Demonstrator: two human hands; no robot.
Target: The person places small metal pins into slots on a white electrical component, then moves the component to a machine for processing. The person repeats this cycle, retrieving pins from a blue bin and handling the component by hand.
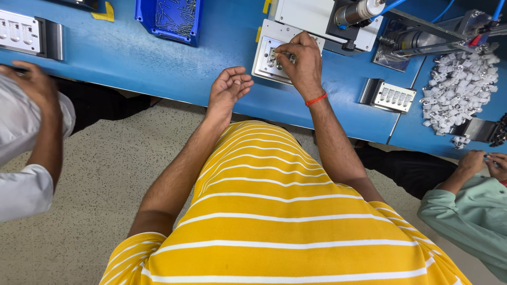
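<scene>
Blue bench (158, 58), grey slotted metal fixture (272, 60) — right hand (301, 60) pinching small parts

A slotted fixture plate (268, 59) was placed on the workbench (158, 63) directly before the person, with the right hand (301, 62) set upon it and the left hand (228, 89) held just to its left at the near edge of the bench. Behind the plate a press machine (338, 18) was mounted, a bin of pins (170, 18) was positioned to the far left of it, and a second fixture plate (390, 97) was laid to the right, near a heap of small parts (458, 89). Co-workers were stationed on either side, one co-worker's arm (39, 116) at the left edge and another co-worker's hands (483, 163) at the right, below the heap.
</scene>
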